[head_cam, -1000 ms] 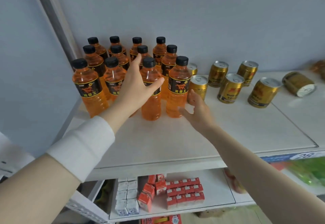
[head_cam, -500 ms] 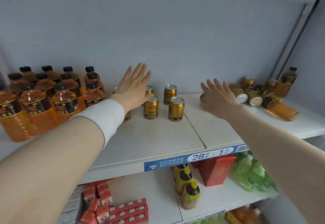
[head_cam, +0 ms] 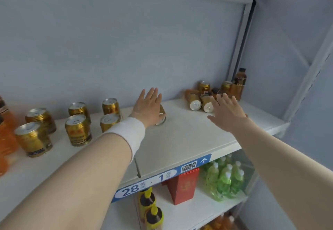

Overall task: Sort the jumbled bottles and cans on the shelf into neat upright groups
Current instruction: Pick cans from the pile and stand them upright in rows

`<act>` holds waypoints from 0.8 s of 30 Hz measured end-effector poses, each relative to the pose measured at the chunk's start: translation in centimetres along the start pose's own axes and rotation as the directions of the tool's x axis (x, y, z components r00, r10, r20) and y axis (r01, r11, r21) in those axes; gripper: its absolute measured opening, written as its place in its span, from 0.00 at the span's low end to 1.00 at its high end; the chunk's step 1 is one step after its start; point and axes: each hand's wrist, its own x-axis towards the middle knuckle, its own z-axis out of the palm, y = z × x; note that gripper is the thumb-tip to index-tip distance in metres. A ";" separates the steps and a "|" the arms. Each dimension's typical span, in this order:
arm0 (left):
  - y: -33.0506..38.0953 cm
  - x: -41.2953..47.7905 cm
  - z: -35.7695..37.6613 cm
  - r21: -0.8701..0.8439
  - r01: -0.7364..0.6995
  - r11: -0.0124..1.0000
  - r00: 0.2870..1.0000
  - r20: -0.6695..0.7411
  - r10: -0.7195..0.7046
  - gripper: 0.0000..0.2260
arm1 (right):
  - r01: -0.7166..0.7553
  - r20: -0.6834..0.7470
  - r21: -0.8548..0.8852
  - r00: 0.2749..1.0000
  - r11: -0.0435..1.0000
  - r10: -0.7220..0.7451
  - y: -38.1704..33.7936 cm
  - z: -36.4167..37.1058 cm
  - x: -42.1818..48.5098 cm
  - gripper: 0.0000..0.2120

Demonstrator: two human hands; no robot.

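Observation:
Several gold cans (head_cam: pixel 78 130) stand upright on the left half of the white shelf (head_cam: pixel 189 139). Orange bottles (head_cam: pixel 7 136) show at the far left edge. My left hand (head_cam: pixel 147 105) is spread flat, fingers apart, in front of a gold can lying on its side (head_cam: pixel 162 117), which it mostly hides. My right hand (head_cam: pixel 228 113) is open too, reaching toward a jumbled heap of gold cans (head_cam: pixel 195 101) and bottles in the far right corner. One dark bottle (head_cam: pixel 238 83) stands upright there.
A grey back wall and a grey upright post (head_cam: pixel 239 36) bound the shelf. A blue price strip (head_cam: pixel 162 175) runs along its front edge. Below sit a red box (head_cam: pixel 183 184), green bottles (head_cam: pixel 225 177) and yellow-capped bottles (head_cam: pixel 151 208).
My view has swung right, from the orange bottles toward the right corner. Both hands left the bottles and moved right, open; the left now sits over the lying can.

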 end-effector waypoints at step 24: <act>5.1 9.9 11.6 -0.798 0.585 0.146 0.624 0.327 -0.710 0.46 | 0.006 -0.023 0.358 1.000 0.934 0.002 -1.1 13.0 19.6 0.37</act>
